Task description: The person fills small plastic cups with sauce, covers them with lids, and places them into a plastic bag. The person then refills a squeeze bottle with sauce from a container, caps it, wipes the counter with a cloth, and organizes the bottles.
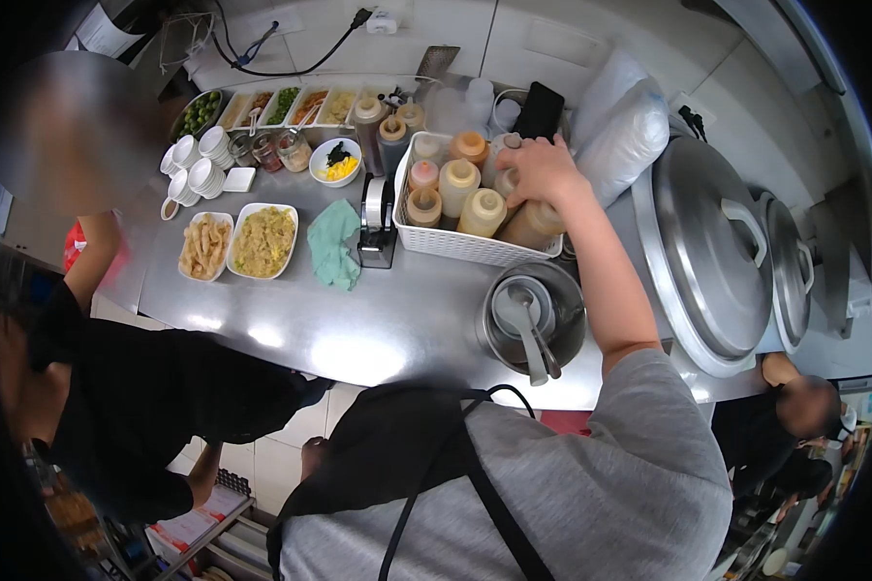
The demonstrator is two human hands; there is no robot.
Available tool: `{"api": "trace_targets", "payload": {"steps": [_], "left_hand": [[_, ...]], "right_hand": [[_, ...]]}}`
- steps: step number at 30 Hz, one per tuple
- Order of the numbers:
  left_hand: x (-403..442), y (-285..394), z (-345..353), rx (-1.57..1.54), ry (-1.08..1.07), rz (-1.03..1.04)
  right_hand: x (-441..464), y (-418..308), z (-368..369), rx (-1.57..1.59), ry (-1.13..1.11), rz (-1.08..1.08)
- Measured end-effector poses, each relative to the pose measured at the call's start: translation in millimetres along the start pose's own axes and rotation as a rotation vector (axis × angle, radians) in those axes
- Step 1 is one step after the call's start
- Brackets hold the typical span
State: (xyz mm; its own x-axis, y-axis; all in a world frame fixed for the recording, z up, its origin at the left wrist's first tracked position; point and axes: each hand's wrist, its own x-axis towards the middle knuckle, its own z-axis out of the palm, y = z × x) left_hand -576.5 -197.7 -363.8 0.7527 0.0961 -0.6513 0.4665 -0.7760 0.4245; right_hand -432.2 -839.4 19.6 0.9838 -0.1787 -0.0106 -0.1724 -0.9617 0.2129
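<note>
My right hand (pixel 545 172) reaches into a white plastic basket (pixel 475 248) packed with several squeeze bottles. Its fingers and thumb curve round a pale squeeze bottle (pixel 505 181) near the basket's right end; part of that bottle is hidden by the hand. Beneath my wrist stands a brownish squeeze bottle (pixel 531 227), and yellowish squeeze bottles (pixel 482 213) are to the left. Low in the view, beside my black apron, a small part of my left hand (pixel 312 453) shows, its fingers mostly hidden.
Right of the basket are plastic bags (pixel 625 140) and a large lidded pot (pixel 707 261). A metal pot (pixel 494 334) with ladles sits near the counter edge. Leftward lie a green cloth (pixel 333 244), two food trays (pixel 264 242) and a bowl (pixel 337 163). A co-worker (pixel 145 397) stands at left.
</note>
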Motion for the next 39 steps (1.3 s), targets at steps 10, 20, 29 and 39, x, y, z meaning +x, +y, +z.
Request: {"api": "trace_targets", "payload": {"steps": [10,20,29,39], "left_hand": [[-5,-14,8,-0.117,-0.018,-0.056],[-4,-22,28,-0.085,0.104,0.041],[-104,-5,36,0.044,0.083,-0.175],[-205,-102,150,-0.302,0.385,-0.35]], "right_hand": [[-4,-15,-15,0.414,0.044,-0.081],[-17,-122,-64,0.662,0.43,-0.414],[67,-297,36,0.547,-0.226,-0.289],[26,-345,179,0.674,0.302,-0.436]]}}
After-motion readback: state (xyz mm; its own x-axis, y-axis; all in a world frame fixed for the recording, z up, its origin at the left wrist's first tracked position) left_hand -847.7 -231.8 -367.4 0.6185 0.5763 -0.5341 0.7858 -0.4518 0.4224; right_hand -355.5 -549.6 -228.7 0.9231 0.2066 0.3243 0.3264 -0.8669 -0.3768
